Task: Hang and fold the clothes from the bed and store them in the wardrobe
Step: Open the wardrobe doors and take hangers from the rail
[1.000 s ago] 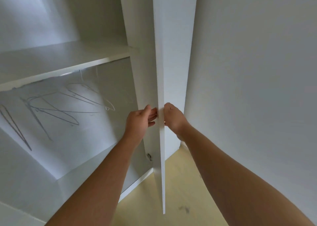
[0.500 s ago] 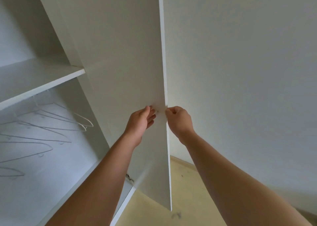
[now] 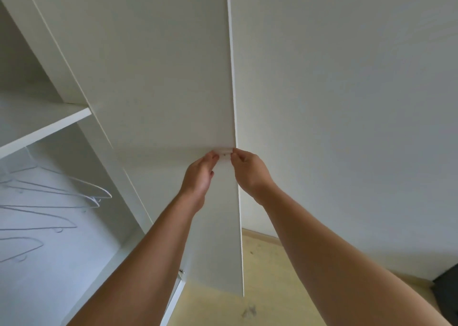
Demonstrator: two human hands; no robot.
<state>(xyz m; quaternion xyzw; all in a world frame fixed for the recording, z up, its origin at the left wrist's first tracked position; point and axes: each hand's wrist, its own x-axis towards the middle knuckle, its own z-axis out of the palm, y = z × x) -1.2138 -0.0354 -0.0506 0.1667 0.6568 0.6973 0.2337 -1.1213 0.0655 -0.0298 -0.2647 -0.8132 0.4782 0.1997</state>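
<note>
The white wardrobe door [image 3: 161, 78] stands open, its inner face toward me and its free edge running down the middle of the view. My right hand [image 3: 247, 172] grips that edge at mid-height, fingers curled round it. My left hand [image 3: 200, 174] touches the inner face right beside it, fingertips at a small white fitting [image 3: 224, 153]. Inside the wardrobe at the left, several thin white wire hangers [image 3: 74, 192] hang under a white shelf [image 3: 44, 125]. No clothes and no bed are in view.
A plain white wall [image 3: 347, 102] lies close behind the door on the right. Yellowish floor [image 3: 272, 276] shows below the door. A dark object [image 3: 448, 283] sits at the lower right corner. A metal hinge [image 3: 181, 271] shows at the wardrobe's front frame.
The door has swung wider, from edge-on to showing its inner face, toward the right wall. Both hands stayed on its edge, and the hangers slid left in view.
</note>
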